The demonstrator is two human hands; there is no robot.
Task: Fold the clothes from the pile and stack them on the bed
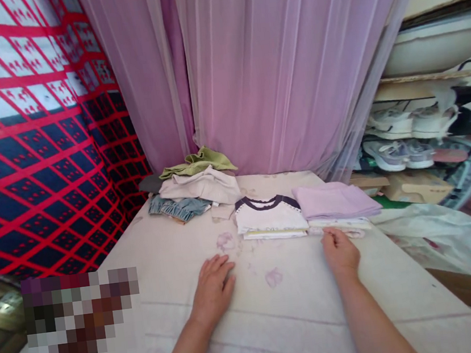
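My left hand [217, 282] lies palm down on the pale flowered sheet [277, 309], its fingers stretched out and nothing in it. Curled fingers close my right hand [341, 250] at the front edge of a folded stack. On top of that stack is a lilac folded garment [335, 200], with pale folded cloth [347, 228] beneath. Whether the right fingers pinch some of this cloth is hidden. Beside it, to the left, a white shirt with a dark neckline [270, 218] lies neatly folded on other folded pieces.
Loosely heaped clothes lie at the back left: a green garment [203, 160], a pale one [202, 185] and blue denim [179, 207]. A purple curtain [248, 72] hangs behind. Shoes [400, 153] stand on a rack at right. A red-patterned cloth [25, 145] hangs at left. A blurred patch covers the lower left.
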